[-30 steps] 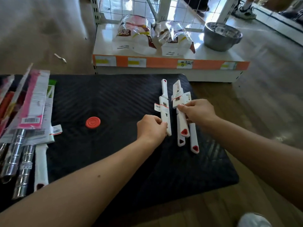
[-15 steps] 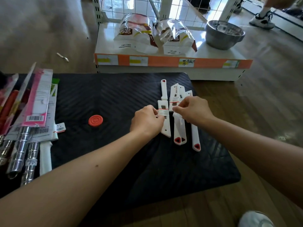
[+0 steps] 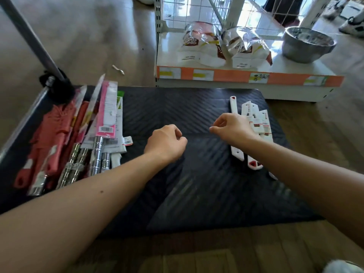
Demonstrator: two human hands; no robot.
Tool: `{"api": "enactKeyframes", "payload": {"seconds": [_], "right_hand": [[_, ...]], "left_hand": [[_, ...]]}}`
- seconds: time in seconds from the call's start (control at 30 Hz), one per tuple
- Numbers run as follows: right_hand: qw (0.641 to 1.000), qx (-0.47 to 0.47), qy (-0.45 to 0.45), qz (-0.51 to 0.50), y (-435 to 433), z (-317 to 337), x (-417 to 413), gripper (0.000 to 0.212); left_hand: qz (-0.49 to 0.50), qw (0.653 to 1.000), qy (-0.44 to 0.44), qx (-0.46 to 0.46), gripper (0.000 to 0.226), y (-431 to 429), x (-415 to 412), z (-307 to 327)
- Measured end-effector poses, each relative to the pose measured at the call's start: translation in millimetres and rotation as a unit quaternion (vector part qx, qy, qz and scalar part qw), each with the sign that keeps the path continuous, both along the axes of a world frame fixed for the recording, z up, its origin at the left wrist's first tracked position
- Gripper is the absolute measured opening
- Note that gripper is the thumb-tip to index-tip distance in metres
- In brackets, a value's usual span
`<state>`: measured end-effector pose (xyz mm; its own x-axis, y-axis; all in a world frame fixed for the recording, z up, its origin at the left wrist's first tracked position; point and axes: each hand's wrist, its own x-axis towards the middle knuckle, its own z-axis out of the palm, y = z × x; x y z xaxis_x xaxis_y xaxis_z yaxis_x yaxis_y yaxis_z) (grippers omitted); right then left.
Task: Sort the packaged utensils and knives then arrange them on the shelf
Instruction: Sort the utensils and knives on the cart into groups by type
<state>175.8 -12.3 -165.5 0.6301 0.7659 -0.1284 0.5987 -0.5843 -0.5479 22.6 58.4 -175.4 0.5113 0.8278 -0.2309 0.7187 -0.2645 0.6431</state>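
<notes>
Several white packaged knives [image 3: 256, 123] with red-tipped handles lie side by side at the right of the black mat [image 3: 197, 184]. My right hand [image 3: 232, 129] hovers over their left edge, fingers loosely curled, holding nothing. My left hand [image 3: 165, 142] is over the mat's middle, curled into a loose fist with nothing visible in it. A pile of packaged utensils [image 3: 102, 123], with pink and white cards, chrome handles [image 3: 78, 164] and red tools [image 3: 49, 138], covers the mat's left side. The white shelf [image 3: 246, 77] with an orange label strip stands behind the mat.
Two bagged goods [image 3: 201, 44] and a steel bowl [image 3: 307, 44] sit on the shelf's bottom board. A grey pole [image 3: 31, 38] slants in at the left. A small spoon [image 3: 118, 69] lies on the wooden floor. A shoe toe [image 3: 342, 266] shows at bottom right.
Both hands have let go of the white knives. My left hand moved left to the mat's middle and now covers where the red disc lay. The view swung left and up.
</notes>
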Motion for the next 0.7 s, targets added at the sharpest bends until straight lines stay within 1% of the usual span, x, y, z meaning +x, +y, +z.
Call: {"api": "enactKeyframes", "payload": {"seconds": [0.2,0.33,0.4,0.43,0.53,0.63,0.7], "right_hand": [[0.999,-0.021,-0.035,-0.008,-13.5,0.4,21.7,0.017],[0.995,-0.028,-0.099,0.015,-19.8,8.5,42.8,0.025],[0.987,-0.043,-0.144,0.05,-21.6,8.2,53.5,0.025],[0.978,-0.059,-0.183,0.082,-22.2,7.5,58.2,0.024],[0.933,-0.103,-0.288,0.19,-20.2,6.6,70.9,0.025],[0.903,-0.109,-0.336,0.243,-10.3,6.2,83.2,0.029],[0.889,-0.125,-0.354,0.262,1.2,4.9,93.2,0.032]], "left_hand": [[-0.064,0.997,-0.01,0.044,0.023,1.9,7.1,7.1],[-0.136,0.986,-0.006,0.093,0.023,-6.0,31.4,10.2],[-0.158,0.982,-0.005,0.104,0.025,-8.2,44.2,6.9],[-0.169,0.98,-0.003,0.107,0.025,-8.6,50.0,5.4],[-0.231,0.964,0.015,0.132,0.026,-4.6,65.3,4.8],[-0.287,0.941,0.041,0.176,0.03,7.7,76.2,9.8],[-0.291,0.937,0.052,0.187,0.03,16.7,80.9,10.7]]}}
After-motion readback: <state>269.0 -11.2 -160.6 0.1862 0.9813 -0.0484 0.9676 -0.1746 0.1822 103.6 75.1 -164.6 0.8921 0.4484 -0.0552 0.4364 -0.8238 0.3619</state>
